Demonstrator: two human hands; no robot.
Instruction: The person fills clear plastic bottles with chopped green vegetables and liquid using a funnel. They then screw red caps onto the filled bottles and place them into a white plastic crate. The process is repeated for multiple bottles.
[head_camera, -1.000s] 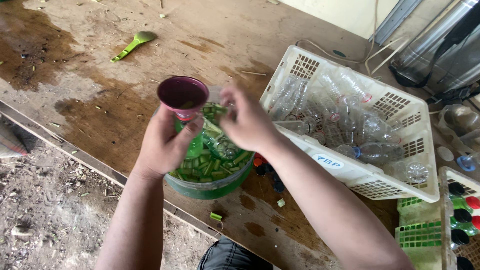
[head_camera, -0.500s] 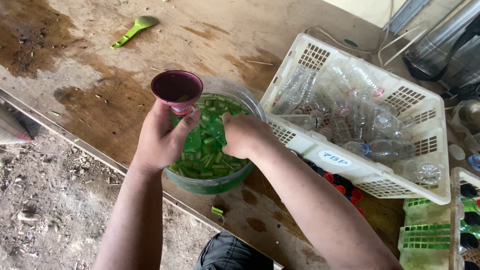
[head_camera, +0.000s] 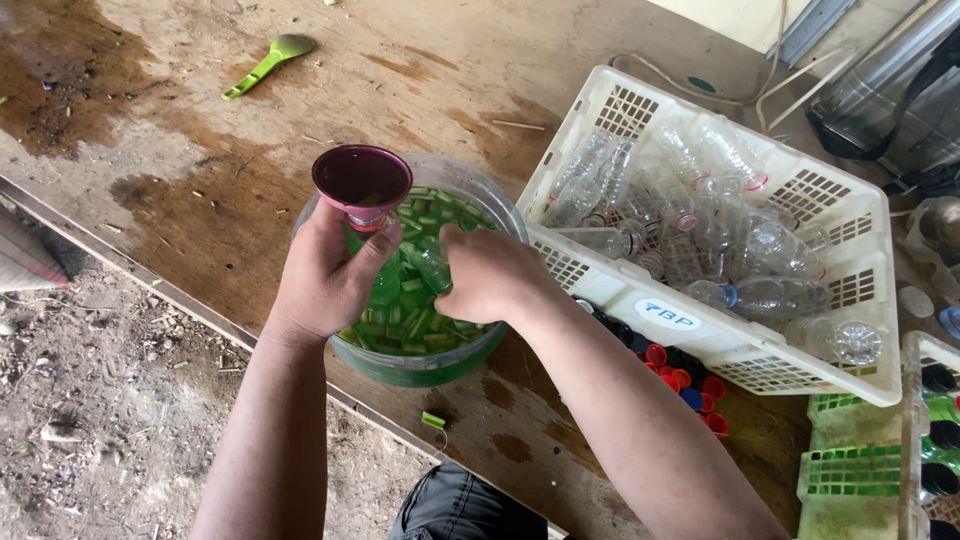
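Over the green tub (head_camera: 420, 372), the left hand (head_camera: 325, 280) grips a half-hidden funnelled bottle (head_camera: 385, 285); the right hand's (head_camera: 485, 275) dipped fingers stay unreadable.

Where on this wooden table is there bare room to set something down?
Bare boards lie between the green spoon and the bowl, and left of the bowl toward the table edge. It is crowded right of the bowl: white crate, loose bottle caps, green crates.

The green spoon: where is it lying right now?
In the head view the green spoon lies at upper left on the stained wooden table, apart from both hands, up and left of the maroon funnel and green bucket.
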